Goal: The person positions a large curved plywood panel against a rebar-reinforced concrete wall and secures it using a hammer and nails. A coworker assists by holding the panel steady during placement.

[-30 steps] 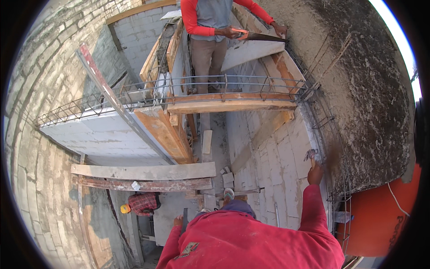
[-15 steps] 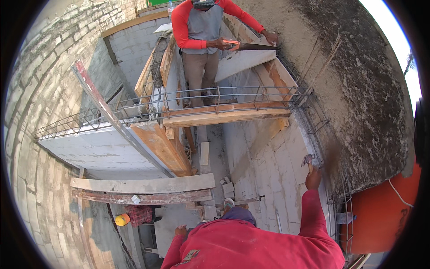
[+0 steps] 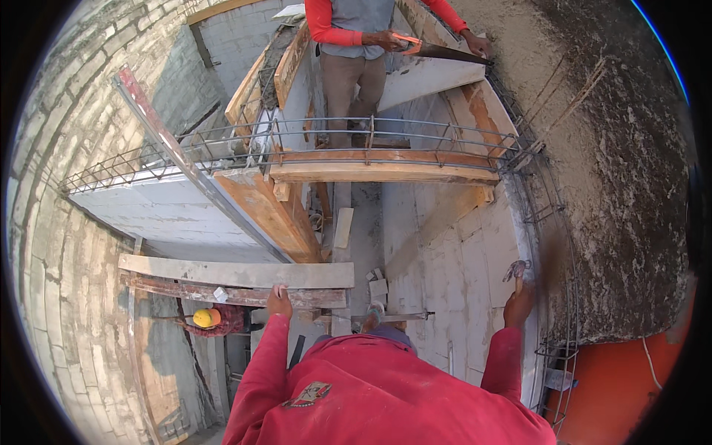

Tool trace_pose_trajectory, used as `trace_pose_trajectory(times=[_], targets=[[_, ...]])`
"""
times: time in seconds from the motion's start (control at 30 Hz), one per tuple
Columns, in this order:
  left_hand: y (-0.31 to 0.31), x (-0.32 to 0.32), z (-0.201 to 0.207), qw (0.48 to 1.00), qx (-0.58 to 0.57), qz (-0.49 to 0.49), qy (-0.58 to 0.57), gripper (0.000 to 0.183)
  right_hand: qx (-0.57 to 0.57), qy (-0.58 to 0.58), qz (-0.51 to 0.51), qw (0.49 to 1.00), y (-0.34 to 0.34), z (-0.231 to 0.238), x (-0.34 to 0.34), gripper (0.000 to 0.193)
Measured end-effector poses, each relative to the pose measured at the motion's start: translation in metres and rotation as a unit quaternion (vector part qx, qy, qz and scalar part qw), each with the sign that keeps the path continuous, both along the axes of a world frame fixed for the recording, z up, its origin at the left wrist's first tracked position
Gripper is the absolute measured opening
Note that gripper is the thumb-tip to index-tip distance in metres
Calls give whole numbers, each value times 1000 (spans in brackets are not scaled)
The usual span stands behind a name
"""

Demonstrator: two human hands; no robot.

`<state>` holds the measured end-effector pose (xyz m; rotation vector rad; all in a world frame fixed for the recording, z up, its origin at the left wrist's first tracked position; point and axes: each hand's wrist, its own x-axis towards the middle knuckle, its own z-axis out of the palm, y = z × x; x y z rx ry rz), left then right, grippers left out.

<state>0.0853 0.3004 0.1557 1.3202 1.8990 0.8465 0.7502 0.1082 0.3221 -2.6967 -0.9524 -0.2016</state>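
My right hand [image 3: 518, 305] is closed round the pale handle of a hammer [image 3: 516, 271], its grey head beside the top of the block wall [image 3: 528, 311] on my right. My left hand [image 3: 279, 303] is stretched forward, its fingers curled together in front of a weathered reddish plank [image 3: 311, 298]. Whether something small is in those fingers, or whether they touch the plank, I cannot make out. A longer grey plank [image 3: 237, 271] lies just beyond it. Ahead, a timber beam [image 3: 386, 173] spans the gap under a cage of steel bars [image 3: 415, 130].
Across the gap a co-worker in red sleeves [image 3: 332, 33] holds a handsaw [image 3: 449, 52] against a pale board [image 3: 434, 80]. Below left is a person in a yellow helmet [image 3: 206, 318]. A metal post [image 3: 178, 156] slants across; rebar [image 3: 552, 222] runs along the right wall near an orange tank [image 3: 608, 393].
My left hand has risen and reached forward to the reddish plank. My right hand stays by the wall top with the hammer. My view has tilted down slightly.
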Motion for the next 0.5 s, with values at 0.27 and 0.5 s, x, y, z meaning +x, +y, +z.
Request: trace_pose_trajectory(times=[0.27,0.5], targets=[[207,92,115,990,110,-19,90,65,-14,-55,19,998,-7,-16,7,54],[278,98,120,982,69,41,170,84,6,-87,50,995,-15,-28,13,55]])
